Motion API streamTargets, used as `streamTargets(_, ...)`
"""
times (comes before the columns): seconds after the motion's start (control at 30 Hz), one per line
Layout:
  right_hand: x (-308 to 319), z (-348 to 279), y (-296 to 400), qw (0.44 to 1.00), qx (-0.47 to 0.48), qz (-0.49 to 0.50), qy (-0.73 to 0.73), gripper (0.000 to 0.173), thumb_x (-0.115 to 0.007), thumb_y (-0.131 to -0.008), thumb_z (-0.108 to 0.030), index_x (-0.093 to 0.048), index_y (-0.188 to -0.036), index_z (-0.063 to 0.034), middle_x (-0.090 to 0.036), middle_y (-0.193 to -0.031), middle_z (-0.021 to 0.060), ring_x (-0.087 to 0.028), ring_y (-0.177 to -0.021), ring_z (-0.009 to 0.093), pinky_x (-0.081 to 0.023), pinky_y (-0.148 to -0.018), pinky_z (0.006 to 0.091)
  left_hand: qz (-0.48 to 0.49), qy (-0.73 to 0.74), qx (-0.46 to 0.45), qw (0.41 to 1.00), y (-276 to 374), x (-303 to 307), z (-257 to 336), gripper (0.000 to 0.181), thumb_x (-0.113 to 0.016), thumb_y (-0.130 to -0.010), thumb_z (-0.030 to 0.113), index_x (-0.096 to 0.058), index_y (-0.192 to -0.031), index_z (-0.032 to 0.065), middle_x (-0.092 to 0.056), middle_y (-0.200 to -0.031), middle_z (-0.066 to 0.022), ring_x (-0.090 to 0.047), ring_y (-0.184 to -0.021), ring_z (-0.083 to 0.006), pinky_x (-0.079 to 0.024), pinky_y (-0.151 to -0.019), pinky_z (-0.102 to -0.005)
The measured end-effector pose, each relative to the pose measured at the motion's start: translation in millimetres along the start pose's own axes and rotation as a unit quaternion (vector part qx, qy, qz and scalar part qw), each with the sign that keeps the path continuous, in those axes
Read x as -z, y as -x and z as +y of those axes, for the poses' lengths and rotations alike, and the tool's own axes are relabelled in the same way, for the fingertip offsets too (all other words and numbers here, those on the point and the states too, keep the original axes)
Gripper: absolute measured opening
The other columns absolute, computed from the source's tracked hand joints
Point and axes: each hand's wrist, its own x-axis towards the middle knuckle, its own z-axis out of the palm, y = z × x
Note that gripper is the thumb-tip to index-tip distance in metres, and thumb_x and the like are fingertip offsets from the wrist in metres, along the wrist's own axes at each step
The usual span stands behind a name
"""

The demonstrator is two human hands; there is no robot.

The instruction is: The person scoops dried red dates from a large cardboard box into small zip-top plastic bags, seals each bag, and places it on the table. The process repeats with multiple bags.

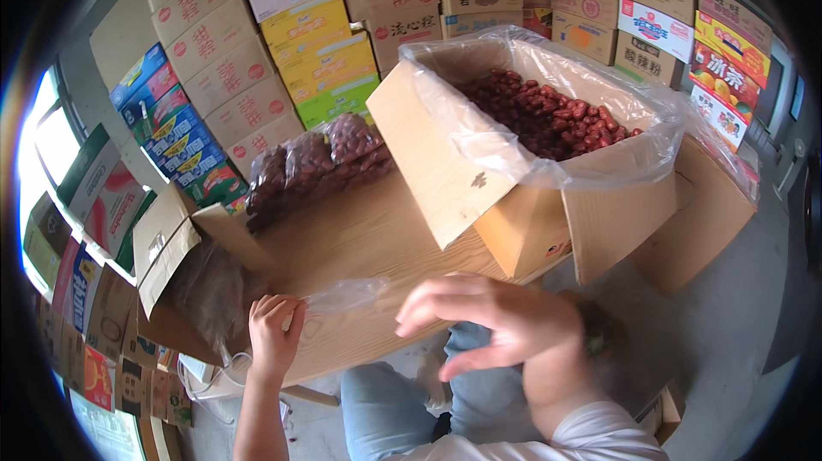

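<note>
My left hand [277,332] is over the table's near edge, its thumb and fingers at one end of a clear plastic bag [350,294] that looks flat. My right hand [491,320], slightly blurred, is raised to the right of the bag with fingers and thumb apart and nothing in it. Beyond it a large cardboard box [449,185], lined with clear plastic film, holds many dried red dates [559,117]. Several filled clear bags of dark red dates [321,159] lie side by side at the table's back left.
The wooden table [359,217] spans the middle. An open cardboard box [170,262] with plastic inside stands at its left end, near a white cable [192,377]. Stacked cartons [221,79] line the back and left. A further open cardboard flap [700,217] juts out at right.
</note>
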Motion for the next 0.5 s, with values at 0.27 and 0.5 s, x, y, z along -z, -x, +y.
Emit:
streamTargets(0.27,162.1,-40.3,-48.9,0.952,-0.172,0.002,0.253,0.035,-0.07,-0.083,-0.018,-0.059,-0.113,-0.0031,-0.062,-0.105,0.0102,-0.059,-0.099,0.024,-0.046,-0.087,0.0369,-0.047,0.082,0.057,0.994,-50.4,24.1,0.8,0.025,-0.053,-0.07,-0.015,-0.067,-0.085,-0.001,-0.065,-0.085,-0.0115,-0.059,-0.063,-0.02,-0.047,-0.055,-0.0278)
streamTargets(0.5,266.1,128.3,-48.5,0.792,-0.454,-0.081,0.401,0.056,-0.061,-0.088,-0.045,-0.052,-0.131,-0.01,-0.05,-0.137,0.0146,-0.051,-0.122,0.028,-0.041,-0.101,0.0393,0.048,0.048,0.029,0.997,-156.7,58.1,6.9,0.031,-0.045,-0.068,-0.012,-0.067,-0.086,-0.0009,-0.064,-0.082,-0.0096,-0.054,-0.061,-0.0128,-0.042,-0.056,-0.0257)
